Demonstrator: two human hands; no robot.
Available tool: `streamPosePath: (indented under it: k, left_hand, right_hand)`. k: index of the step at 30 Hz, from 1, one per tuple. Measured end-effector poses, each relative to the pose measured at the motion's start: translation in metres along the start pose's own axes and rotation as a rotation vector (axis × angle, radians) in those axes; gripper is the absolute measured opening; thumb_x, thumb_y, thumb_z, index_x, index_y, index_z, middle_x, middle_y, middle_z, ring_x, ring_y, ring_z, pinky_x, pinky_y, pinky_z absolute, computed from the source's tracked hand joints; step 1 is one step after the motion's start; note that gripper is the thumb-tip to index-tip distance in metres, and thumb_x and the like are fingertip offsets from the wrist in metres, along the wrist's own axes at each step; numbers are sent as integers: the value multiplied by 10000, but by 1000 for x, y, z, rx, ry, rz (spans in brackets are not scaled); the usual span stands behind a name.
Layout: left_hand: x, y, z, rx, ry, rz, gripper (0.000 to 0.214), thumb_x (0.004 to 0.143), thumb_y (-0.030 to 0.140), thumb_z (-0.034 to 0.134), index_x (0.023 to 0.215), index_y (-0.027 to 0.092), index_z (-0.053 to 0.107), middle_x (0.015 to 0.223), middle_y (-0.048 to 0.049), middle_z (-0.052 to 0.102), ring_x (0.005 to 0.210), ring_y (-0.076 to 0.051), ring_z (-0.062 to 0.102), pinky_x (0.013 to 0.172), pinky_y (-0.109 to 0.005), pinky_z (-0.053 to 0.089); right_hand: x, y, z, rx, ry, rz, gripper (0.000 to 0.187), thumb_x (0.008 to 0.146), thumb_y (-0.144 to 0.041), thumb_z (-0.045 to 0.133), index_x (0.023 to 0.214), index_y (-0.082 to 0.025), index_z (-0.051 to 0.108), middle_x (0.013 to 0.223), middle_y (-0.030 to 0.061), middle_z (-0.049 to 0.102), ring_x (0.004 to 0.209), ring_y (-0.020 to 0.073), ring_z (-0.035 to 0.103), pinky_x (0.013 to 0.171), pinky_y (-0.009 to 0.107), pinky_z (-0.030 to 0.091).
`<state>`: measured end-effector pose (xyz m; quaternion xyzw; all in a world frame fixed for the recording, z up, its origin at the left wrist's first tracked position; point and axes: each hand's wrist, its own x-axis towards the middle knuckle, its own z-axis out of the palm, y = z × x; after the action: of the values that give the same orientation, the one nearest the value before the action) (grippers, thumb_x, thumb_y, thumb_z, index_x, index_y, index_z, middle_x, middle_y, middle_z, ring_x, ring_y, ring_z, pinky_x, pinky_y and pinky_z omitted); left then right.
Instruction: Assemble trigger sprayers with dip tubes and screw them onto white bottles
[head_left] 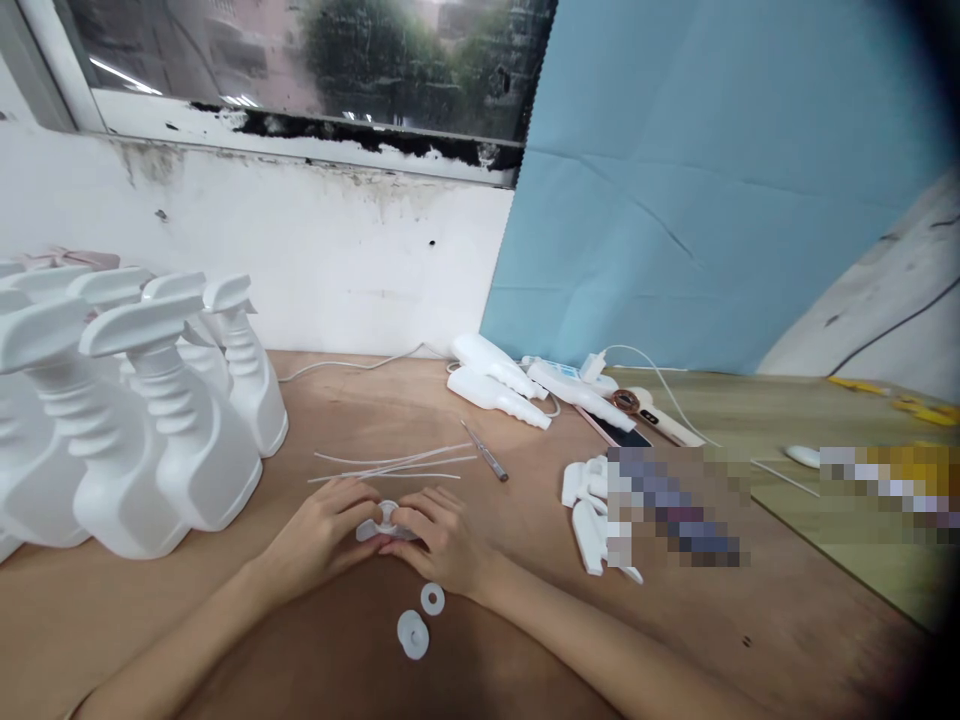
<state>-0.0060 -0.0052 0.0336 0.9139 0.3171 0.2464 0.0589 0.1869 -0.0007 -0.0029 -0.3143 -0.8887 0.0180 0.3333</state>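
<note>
My left hand [330, 525] and my right hand [442, 535] meet over the table, fingers closed on one small white plastic part [386, 513] with a round top. Much of that part is hidden by my fingers. Toward me, near my right wrist, lie a white ring washer [433, 599] and a pair of overlapping white discs [413, 635]. Beyond my hands, several thin white tubes [397, 466] lie across the wood, with a slim screwdriver-like tool [486, 452] to their right.
White spray bottles [202, 460] crowd the left side. Loose white bottle-shaped shells [495, 385], a power strip [570, 378] with a cable and a phone [619, 430] lie toward the back. White trigger parts [589, 520] are at right, beside a blurred-out patch.
</note>
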Motion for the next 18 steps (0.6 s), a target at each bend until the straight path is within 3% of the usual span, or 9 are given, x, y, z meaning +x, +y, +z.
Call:
streamPosePath:
  k: [10,18]
  left_hand:
    - [-3,-2,2,130,-27,69,147,855,274,438,858,199,564,919,-40,585,831,-174,500,717,-315,351]
    - [-7,-5,7,75,57,54,118,839,275,473,850,218,576,914,-25,585,815,-157,508,692,-293,336]
  right_hand:
    - [4,7,1,-54,13,-149,179,794,-356,528,823,-184,570,827,27,625,708,146,519,631,268,381]
    - [4,7,-1,39,22,-123,203,798,-369,521,765,-181,591,738,21,595,687,125,521,633,242,395]
